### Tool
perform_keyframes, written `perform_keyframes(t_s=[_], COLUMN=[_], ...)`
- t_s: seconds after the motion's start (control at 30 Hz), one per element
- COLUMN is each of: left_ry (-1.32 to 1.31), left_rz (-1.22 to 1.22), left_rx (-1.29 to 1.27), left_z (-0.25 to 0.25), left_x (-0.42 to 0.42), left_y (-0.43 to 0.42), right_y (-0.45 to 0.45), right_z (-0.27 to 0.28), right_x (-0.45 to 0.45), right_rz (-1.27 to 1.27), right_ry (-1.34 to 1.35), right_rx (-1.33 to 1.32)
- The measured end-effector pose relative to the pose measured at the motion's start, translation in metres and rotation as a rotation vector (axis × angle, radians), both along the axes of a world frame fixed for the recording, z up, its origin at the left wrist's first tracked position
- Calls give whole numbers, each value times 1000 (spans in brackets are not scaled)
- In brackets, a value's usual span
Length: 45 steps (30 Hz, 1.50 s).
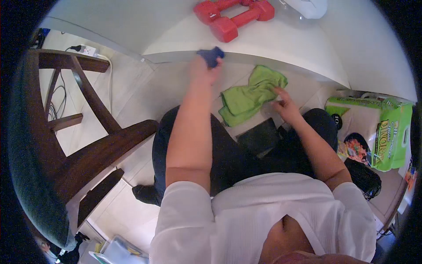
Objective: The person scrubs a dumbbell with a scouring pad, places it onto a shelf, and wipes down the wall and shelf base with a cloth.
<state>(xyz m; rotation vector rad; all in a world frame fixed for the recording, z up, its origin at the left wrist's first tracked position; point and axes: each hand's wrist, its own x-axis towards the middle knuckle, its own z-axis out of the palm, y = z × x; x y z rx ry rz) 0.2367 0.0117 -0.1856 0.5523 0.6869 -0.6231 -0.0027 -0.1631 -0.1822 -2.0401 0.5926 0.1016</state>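
Note:
My left hand point(206, 70) reaches forward to the front edge of the white shelf. Its fingers are closed on a bunched dark blue cloth point(211, 56), which lies against that edge. A crumpled bright green cloth point(248, 97) is spread on the tiled floor in front of me. At its right side is my right hand point(286, 105), fingers curled and pinching the cloth's edge. Between my legs, just below the green cloth, lies a flat dark object point(258, 136) whose kind I cannot make out.
Red dumbbells point(237, 22) rest on the white shelf point(176, 44) ahead. To the left stands a dark wooden chair point(101, 152) near a power strip point(88, 50). Green-and-white food packaging point(391, 136) and a black mesh item point(362, 178) are at the right. A clear plastic container point(121, 251) sits lower left.

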Motion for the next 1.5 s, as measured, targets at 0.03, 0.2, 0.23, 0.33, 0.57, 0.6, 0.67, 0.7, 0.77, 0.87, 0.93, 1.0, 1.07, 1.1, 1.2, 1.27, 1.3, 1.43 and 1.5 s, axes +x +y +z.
perform_keyframes(t_s=[0.03,0.2,0.23,0.33,0.57,0.6,0.67,0.7,0.77,0.87,0.93,1.0,1.07,1.1,1.2,1.27,1.3,1.43,1.5], left_ry=[-30,-90,-137,-222,-214,-215,-217,-222,-341,-585,-824,-1091,-1153,-1180,-1447,-1608,-1636,-1663,-1596], left_rz=[15,83,50,-6,-57,-67,-48,-44,-100,-258,-321,-488,-547,-579,-971,-1523,-1708,-1938,-1976], left_rx=[29,347,294,196,192,170,91,46,147,534,611,520,353,263,708,1070,1108,1096,1027], left_z=[-4,-5,-2,2,7,12,22,32,59,101,110,94,81,74,51,44,51,9,2], left_x=[8,9,8,6,2,-5,-15,-21,-46,-101,-142,-170,-170,-170,-156,-158,-159,-166,-160], left_y=[8,5,6,15,12,14,13,9,1,-18,-27,-33,-34,-36,-21,-13,-11,-22,-32], right_y=[4,-6,-5,12,27,30,38,41,37,48,56,68,50,43,-1,-40,-49,-83,-133], right_z=[-1,-14,6,85,165,168,167,163,147,126,125,127,97,93,61,43,36,-29,-207], right_x=[-1,-11,-8,-4,-10,-14,-18,-21,-28,-27,-14,-4,-4,-2,0,5,11,53,76], right_rz=[98,217,171,-21,250,363,401,404,461,22,-192,-448,-439,-499,-816,-1031,-1086,-1034,54], right_ry=[63,-42,-67,-327,-570,-585,-562,-528,-471,-190,-270,-333,-310,-305,-245,-100,-117,-163,-401], right_rx=[-10,-232,-163,52,-26,47,167,197,282,330,596,914,731,703,652,714,717,697,-116])
